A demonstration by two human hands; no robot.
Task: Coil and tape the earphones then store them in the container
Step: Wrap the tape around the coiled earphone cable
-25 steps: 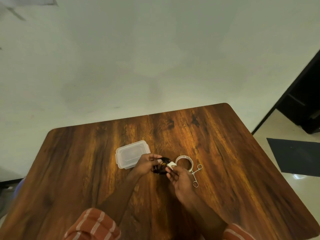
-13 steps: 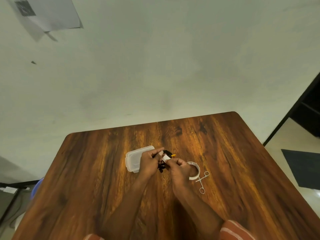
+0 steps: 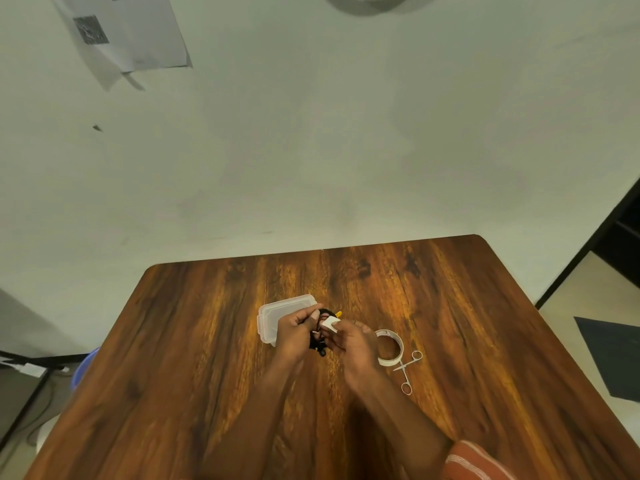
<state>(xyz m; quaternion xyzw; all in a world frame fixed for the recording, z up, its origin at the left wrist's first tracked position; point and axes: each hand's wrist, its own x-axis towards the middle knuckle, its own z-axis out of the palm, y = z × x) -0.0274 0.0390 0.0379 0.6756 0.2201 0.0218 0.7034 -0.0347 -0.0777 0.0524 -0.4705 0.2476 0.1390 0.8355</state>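
Nearest the camera, a striped orange sleeve (image 3: 474, 460) covers the right arm, and both bare forearms reach forward over the dark wooden table (image 3: 194, 375). The right hand (image 3: 353, 344) is curled, thumb and fingertips pinched on a small white piece of tape (image 3: 330, 323) that it presses against the coil. The left hand (image 3: 296, 332) is closed around the coiled black earphones (image 3: 318, 342) — the fingers wrap the bundle from the left, with a loop of black cable hanging out below the fist and a small yellow tip (image 3: 338, 313) showing at the top. Both hands meet just above the tabletop, knuckles turned up toward the camera.

Just to the right of the right hand lies a white roll of tape (image 3: 393, 346), flat on the wood, and a small pair of silver scissors (image 3: 408, 370) rests against its near-right side. Just beyond the left hand sits the clear rectangular plastic container (image 3: 277, 315) with its lid on, partly hidden by the fingers. Behind the table rises a pale wall (image 3: 311, 150) — a sheet of paper (image 3: 121, 32) hangs on it at upper left.
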